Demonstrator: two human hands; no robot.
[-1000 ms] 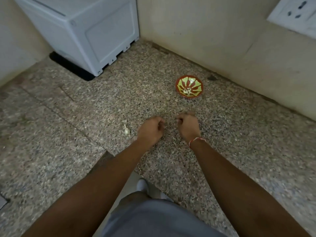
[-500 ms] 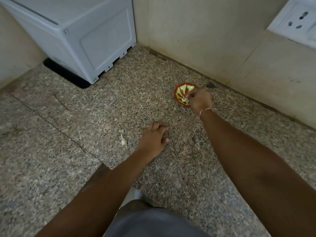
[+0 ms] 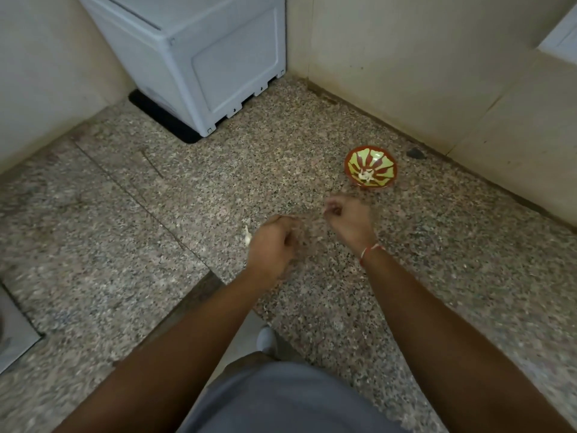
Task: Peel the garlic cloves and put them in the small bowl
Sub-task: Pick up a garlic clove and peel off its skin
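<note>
The small red and yellow-green bowl stands on the speckled stone counter near the right wall, with pale peeled garlic cloves at its bottom. My right hand hovers just in front of the bowl, blurred, fingers curled with nothing visible in them. My left hand is close to its left, also blurred and curled; whether it holds a clove is hidden. A pale garlic piece lies on the counter by my left hand.
A white appliance on a black mat fills the back corner. Walls bound the counter behind and to the right. A small dark stone lies by the wall. A metal sink edge shows at the far left. The counter's front edge is near my body.
My right hand has pulled back from over the bowl toward my left hand. My left hand has lifted off the counter and curled its fingers.
</note>
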